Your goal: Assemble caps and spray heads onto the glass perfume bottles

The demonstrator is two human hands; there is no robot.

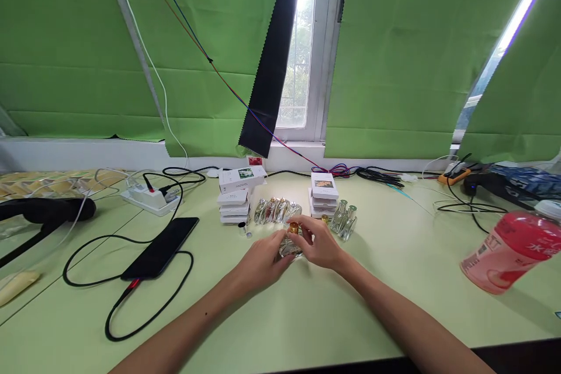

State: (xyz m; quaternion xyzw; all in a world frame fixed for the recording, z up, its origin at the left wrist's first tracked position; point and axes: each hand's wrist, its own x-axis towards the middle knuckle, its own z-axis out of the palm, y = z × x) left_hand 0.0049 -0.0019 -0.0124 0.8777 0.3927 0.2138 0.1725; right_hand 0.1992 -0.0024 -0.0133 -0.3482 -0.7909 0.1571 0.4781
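Toward the left end of the table (381, 304), a white power strip (151, 200) is set among black cables, and a dark phone (161, 248) is laid aslant, with a cable plugged into its near end. Farther right, a stack of white boxes (234, 210) is placed near the wall, with a small dark cap (242, 225) just before it.

Near the middle, the left hand (265, 256) is brought in low, its thumb and forefinger parted by a narrow gap that is filled by a clear glass bottle (289, 247). The bottle is held at its left side, with the thumb along its near edge; the remaining fingers are mostly hidden. Beyond it, a row of glass bottles (277, 211) is lined up.

At the top of the held bottle, a gold cap (294, 227) is pinched between the thumb and forefinger of the right hand (319, 239), which are curved around it; the other fingers are bent beneath the palm and are partly hidden. The bottle is thus enclosed between both hands.

Behind the right hand, a second stack of boxes (324, 194) is seen, with green-topped bottles (344, 221) grouped beside it. At far right, a pink drink bottle (504, 254) is stood well apart.
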